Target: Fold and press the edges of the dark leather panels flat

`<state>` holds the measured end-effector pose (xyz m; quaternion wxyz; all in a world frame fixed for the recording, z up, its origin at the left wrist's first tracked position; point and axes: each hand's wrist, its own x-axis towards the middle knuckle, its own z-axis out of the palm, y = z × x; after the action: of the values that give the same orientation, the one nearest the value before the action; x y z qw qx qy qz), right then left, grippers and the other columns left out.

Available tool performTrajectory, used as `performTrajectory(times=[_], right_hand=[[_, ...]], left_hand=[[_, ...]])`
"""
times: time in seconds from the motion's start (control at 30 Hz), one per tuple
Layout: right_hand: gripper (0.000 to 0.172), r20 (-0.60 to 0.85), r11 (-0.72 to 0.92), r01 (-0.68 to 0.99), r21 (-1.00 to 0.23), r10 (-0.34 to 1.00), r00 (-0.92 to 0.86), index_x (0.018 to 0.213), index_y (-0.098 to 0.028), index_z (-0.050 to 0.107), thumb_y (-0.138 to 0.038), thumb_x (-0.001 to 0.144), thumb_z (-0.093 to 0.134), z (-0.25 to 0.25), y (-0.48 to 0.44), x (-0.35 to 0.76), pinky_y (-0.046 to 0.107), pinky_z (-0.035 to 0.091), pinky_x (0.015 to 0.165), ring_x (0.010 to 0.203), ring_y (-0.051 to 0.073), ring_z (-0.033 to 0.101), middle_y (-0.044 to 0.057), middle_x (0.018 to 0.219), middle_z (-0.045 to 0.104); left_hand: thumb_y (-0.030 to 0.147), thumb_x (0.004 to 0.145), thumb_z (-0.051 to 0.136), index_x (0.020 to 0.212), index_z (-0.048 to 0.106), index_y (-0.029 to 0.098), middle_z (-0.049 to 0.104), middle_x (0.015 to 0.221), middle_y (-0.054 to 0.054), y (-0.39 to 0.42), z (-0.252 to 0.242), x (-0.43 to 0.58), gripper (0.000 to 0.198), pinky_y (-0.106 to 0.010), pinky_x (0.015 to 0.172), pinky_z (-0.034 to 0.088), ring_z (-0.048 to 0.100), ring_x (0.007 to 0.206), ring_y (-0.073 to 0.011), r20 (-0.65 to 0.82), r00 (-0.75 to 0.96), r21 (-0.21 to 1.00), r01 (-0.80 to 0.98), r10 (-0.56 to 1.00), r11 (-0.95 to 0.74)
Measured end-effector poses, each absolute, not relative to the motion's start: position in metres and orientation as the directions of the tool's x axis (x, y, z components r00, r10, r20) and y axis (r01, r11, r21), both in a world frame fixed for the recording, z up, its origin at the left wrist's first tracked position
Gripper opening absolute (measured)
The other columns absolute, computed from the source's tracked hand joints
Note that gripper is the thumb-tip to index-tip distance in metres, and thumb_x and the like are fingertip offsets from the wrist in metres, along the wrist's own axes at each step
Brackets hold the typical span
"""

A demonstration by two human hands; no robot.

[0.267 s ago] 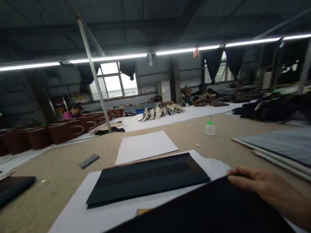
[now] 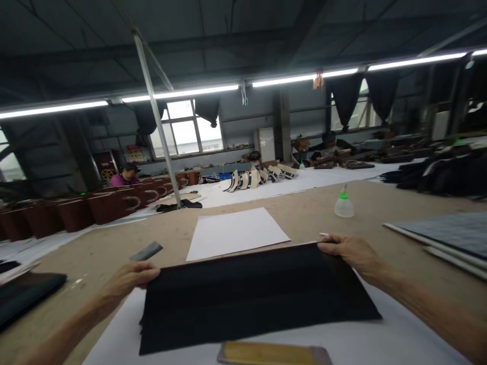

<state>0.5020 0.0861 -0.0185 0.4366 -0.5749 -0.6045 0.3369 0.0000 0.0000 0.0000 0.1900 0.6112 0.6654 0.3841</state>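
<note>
A dark, nearly black flat panel [image 2: 243,299], of cloth or leather (I cannot tell which), spans the space between my hands. Its far left corner is pinched by my left hand [image 2: 133,276], thumb on top. My right hand [image 2: 344,248] grips the far right corner in the same way. The panel lies over or just above the stack of similar dark pieces, which it now mostly hides. Beneath is a large white sheet [image 2: 304,337]. Close to me on that sheet rests a flat tool with a yellowish, wood-like middle [image 2: 266,351], partly cut off by the frame.
Beyond the panel lies a white sheet [image 2: 238,230]; left of it, a grey bar [image 2: 147,251]. A green-capped bottle [image 2: 344,204] stands right. Grey boards [image 2: 449,235] and dark pieces [image 2: 32,291] flank me. A metal pole [image 2: 160,121] rises ahead. A person [image 2: 125,176] sits far left.
The dark panel has swung from the lower right to over the stack ahead. My left hand has come into view, holding its left corner; my right hand has moved forward and left.
</note>
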Motion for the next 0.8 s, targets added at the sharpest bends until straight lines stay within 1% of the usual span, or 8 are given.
performTrajectory(times=[0.07, 0.17, 0.23, 0.4, 0.5, 0.63, 0.8], right_hand=[[0.019, 0.162, 0.1, 0.538, -0.837, 0.984, 0.068, 0.081, -0.013, 0.059, -0.031, 0.088, 0.058, -0.033, 0.111, 0.495, 0.027, 0.049, 0.063, 0.066, 0.011, 0.057, -0.001, 0.074, 0.059], [0.017, 0.212, 0.111, 0.682, -0.723, 0.975, 0.066, 0.085, -0.014, 0.061, -0.031, 0.089, 0.058, -0.05, 0.133, 0.492, 0.031, 0.05, 0.071, 0.077, 0.014, 0.058, 0.001, 0.084, 0.06], [0.017, 0.249, 0.134, 0.738, -0.662, 0.967, 0.048, 0.088, -0.015, 0.061, -0.031, 0.089, 0.057, -0.056, 0.139, 0.494, 0.033, 0.05, 0.075, 0.081, 0.015, 0.059, 0.002, 0.089, 0.061], [0.019, 0.317, 0.16, 0.815, -0.557, 0.948, 0.031, 0.093, -0.015, 0.061, -0.033, 0.09, 0.056, -0.063, 0.145, 0.498, 0.035, 0.049, 0.079, 0.084, 0.016, 0.059, 0.003, 0.093, 0.061], [0.019, 0.323, 0.134, 0.848, -0.512, 0.945, 0.045, 0.095, -0.015, 0.061, -0.033, 0.09, 0.056, -0.068, 0.15, 0.495, 0.036, 0.048, 0.079, 0.085, 0.016, 0.059, 0.003, 0.094, 0.061], [0.02, 0.277, 0.055, 0.878, -0.476, 0.957, 0.09, 0.097, -0.015, 0.061, -0.033, 0.09, 0.057, -0.072, 0.155, 0.488, 0.036, 0.049, 0.079, 0.086, 0.016, 0.059, 0.003, 0.093, 0.061], [0.02, 0.261, 0.019, 0.899, -0.437, 0.959, 0.107, 0.099, -0.015, 0.061, -0.032, 0.09, 0.057, -0.067, 0.151, 0.484, 0.038, 0.048, 0.083, 0.091, 0.017, 0.058, 0.004, 0.097, 0.061]], left_hand=[[0.063, 0.066, 0.065, 0.069, 0.061, 0.014, 0.059, 0.067, -0.004, 0.028, -0.007, 0.006, 0.049, -0.031, 0.063, 0.048, 0.057, 0.068, -0.0215, 0.211, -0.168, 0.742, 0.668, 0.963, -0.046], [0.054, 0.083, 0.058, 0.078, 0.06, 0.012, 0.057, 0.071, -0.002, 0.052, -0.025, 0.01, 0.043, -0.03, 0.066, 0.047, 0.056, 0.067, -0.0166, 0.186, -0.184, 0.736, 0.676, 0.965, -0.013], [0.047, 0.088, 0.056, 0.08, 0.06, 0.011, 0.057, 0.072, -0.001, 0.058, -0.036, 0.009, 0.037, -0.03, 0.069, 0.047, 0.056, 0.069, -0.0161, 0.167, -0.214, 0.73, 0.683, 0.962, 0.026], [0.033, 0.089, 0.059, 0.083, 0.061, 0.01, 0.06, 0.078, -0.001, 0.063, -0.05, 0.0, 0.024, -0.035, 0.08, 0.048, 0.059, 0.08, -0.0192, 0.17, -0.284, 0.702, 0.707, 0.944, 0.087], [0.028, 0.088, 0.061, 0.085, 0.062, 0.01, 0.061, 0.082, -0.002, 0.065, -0.053, -0.001, 0.018, -0.037, 0.084, 0.047, 0.059, 0.085, -0.0204, 0.185, -0.331, 0.677, 0.725, 0.925, 0.124], [0.025, 0.087, 0.062, 0.086, 0.061, 0.01, 0.06, 0.082, -0.002, 0.067, -0.057, 0.001, 0.015, -0.038, 0.085, 0.048, 0.059, 0.086, -0.0204, 0.2, -0.394, 0.642, 0.744, 0.897, 0.184], [0.027, 0.089, 0.06, 0.087, 0.061, 0.01, 0.06, 0.082, -0.002, 0.066, -0.059, 0.007, 0.017, -0.038, 0.084, 0.049, 0.059, 0.084, -0.0198, 0.201, -0.428, 0.622, 0.751, 0.881, 0.223]])
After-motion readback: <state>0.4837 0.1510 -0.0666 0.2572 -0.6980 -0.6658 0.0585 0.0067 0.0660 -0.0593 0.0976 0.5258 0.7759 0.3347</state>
